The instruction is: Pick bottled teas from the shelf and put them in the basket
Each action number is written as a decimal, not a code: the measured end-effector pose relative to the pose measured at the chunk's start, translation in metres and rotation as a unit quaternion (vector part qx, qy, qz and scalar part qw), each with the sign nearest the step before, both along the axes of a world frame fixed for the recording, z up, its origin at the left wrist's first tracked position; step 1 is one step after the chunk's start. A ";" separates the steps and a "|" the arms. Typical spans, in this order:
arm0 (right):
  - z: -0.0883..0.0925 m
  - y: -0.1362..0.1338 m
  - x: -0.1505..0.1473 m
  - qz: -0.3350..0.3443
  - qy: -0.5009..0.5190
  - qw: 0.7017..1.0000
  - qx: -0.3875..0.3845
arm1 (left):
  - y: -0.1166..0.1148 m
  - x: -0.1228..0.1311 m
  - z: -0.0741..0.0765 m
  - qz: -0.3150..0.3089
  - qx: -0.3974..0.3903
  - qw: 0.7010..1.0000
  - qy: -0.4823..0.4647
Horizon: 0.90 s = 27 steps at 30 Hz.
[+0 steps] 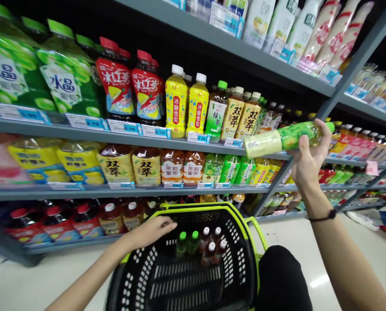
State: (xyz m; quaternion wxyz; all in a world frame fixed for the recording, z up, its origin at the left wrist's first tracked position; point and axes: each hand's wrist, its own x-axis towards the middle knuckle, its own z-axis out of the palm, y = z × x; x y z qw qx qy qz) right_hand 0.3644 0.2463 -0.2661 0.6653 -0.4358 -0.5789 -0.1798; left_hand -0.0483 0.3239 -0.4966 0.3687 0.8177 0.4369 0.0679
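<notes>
My right hand [309,155], raised at the right, grips a green-capped drink bottle [296,134] near its cap end. The bottle lies nearly sideways in front of the shelf, its pale yellow-green bottom pointing left. Below, my left hand [156,231] hovers over the left side of a black shopping basket [118,289] with a lime-green rim; nothing shows in its loosely bent fingers. Inside the basket stand two green-capped bottles [187,245] and several brown bottles with white caps [209,252].
Bottled drinks fill the shelves, including red-labelled iced tea [147,93] and yellow bottles [197,108]. Price tags run along the grey shelf edge [180,140]. My dark-clothed knee [283,276] is right of the basket. Another person's shoe [363,221] shows at the far right.
</notes>
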 end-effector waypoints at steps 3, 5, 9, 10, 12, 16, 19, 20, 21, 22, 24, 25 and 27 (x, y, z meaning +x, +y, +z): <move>-0.049 -0.019 -0.044 0.206 0.093 0.967 -0.114 | -0.026 0.032 0.026 0.027 -0.147 0.957 -0.250; -0.085 -0.027 -0.074 0.323 0.128 0.913 -0.216 | -0.043 0.049 0.038 -0.007 -0.249 0.894 -0.372; -0.139 -0.039 -0.126 0.512 0.141 0.769 -0.356 | -0.059 0.060 0.049 -0.041 -0.290 0.884 -0.365; -0.148 -0.040 -0.134 0.536 0.146 0.745 -0.368 | -0.059 0.060 0.051 -0.044 -0.272 0.901 -0.337; -0.164 -0.039 -0.142 0.563 0.175 0.717 -0.372 | -0.058 0.060 0.054 -0.043 -0.225 0.927 -0.295; -0.197 -0.029 -0.136 0.576 0.271 0.671 -0.381 | -0.060 0.066 0.056 0.031 -0.081 0.959 -0.271; -0.221 -0.025 -0.134 0.559 0.347 0.639 -0.398 | -0.065 0.076 0.053 0.102 -0.008 0.960 -0.259; -0.227 -0.025 -0.136 0.557 0.374 0.618 -0.409 | -0.068 0.080 0.052 0.124 -0.006 0.955 -0.268; -0.232 -0.026 -0.140 0.560 0.399 0.588 -0.427 | -0.070 0.084 0.052 0.146 -0.012 0.948 -0.284; -0.235 -0.028 -0.144 0.567 0.419 0.548 -0.450 | -0.072 0.088 0.051 0.166 -0.023 0.937 -0.307; -0.236 -0.034 -0.155 0.582 0.453 0.465 -0.489 | -0.075 0.094 0.054 0.176 -0.056 0.914 -0.360; -0.235 -0.038 -0.160 0.586 0.472 0.435 -0.494 | -0.077 0.096 0.056 0.161 -0.082 0.906 -0.383; -0.230 -0.044 -0.166 0.587 0.504 0.407 -0.485 | -0.079 0.097 0.061 0.109 -0.124 0.894 -0.417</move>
